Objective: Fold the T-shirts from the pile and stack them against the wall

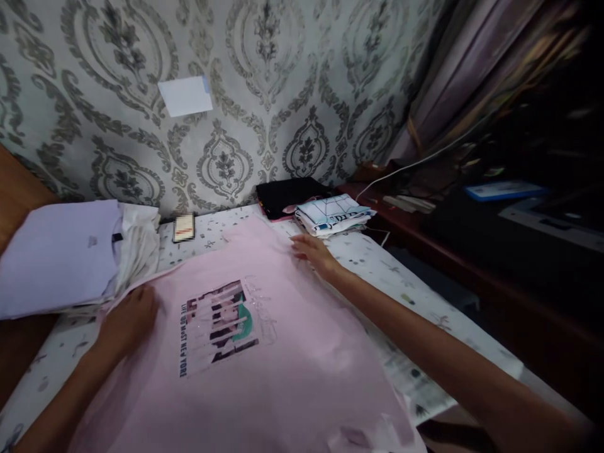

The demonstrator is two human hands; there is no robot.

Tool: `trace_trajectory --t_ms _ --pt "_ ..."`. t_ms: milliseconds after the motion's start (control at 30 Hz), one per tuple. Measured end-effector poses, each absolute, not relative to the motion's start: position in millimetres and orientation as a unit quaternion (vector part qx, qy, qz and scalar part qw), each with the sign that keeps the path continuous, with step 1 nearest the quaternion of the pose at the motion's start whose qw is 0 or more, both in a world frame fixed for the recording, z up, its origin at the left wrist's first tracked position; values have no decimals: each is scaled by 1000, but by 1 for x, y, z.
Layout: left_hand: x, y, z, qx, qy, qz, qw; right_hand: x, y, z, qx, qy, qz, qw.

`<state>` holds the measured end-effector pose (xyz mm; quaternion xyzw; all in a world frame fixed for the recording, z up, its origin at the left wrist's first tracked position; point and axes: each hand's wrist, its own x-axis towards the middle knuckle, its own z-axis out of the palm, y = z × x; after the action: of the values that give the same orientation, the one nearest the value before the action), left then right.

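Observation:
A pink T-shirt (292, 377) with a printed picture and lettering lies spread over a white patterned sheet, its collar side toward the right and back. My left hand (129, 318) rests on the shirt's left edge, fingers bent down and their tips hard to make out. On the far right edge of the shirt, near the sleeve, is my right hand (314, 253), its fingers stretched out and slightly apart, with nothing gripped in them.
Folded lilac and white clothes (61, 255) are stacked at the left. A phone-like object (184, 228) lies by the wall. Black folded cloth (290, 194) and a folded white-and-blue garment (333, 212) sit at the back. A dark red desk edge (425, 277) runs along the right.

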<state>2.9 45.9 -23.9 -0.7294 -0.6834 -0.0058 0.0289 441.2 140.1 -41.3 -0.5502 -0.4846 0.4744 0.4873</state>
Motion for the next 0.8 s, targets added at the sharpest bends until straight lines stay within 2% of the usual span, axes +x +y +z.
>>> trace_trajectory --t_ms 100,233,333,467,667,800 --pt "47 63 -9 -752 -657 47 40 485 74 -45 -595 -612 331 402" --pt "144 113 6 -846 -533 -32 -15 521 -12 -42 -676 -642 201 300" --pt "225 160 6 -878 -473 -52 -55 522 -57 -43 -702 -638 182 261" --pt "302 204 -2 -889 -447 2 -94 509 -81 -47 -707 -643 162 246" --pt "330 220 -5 -877 -457 90 -116 500 -73 -42 -714 -659 136 192" --pt "334 221 -5 -876 -473 64 -72 508 -67 -36 -713 -656 154 193"
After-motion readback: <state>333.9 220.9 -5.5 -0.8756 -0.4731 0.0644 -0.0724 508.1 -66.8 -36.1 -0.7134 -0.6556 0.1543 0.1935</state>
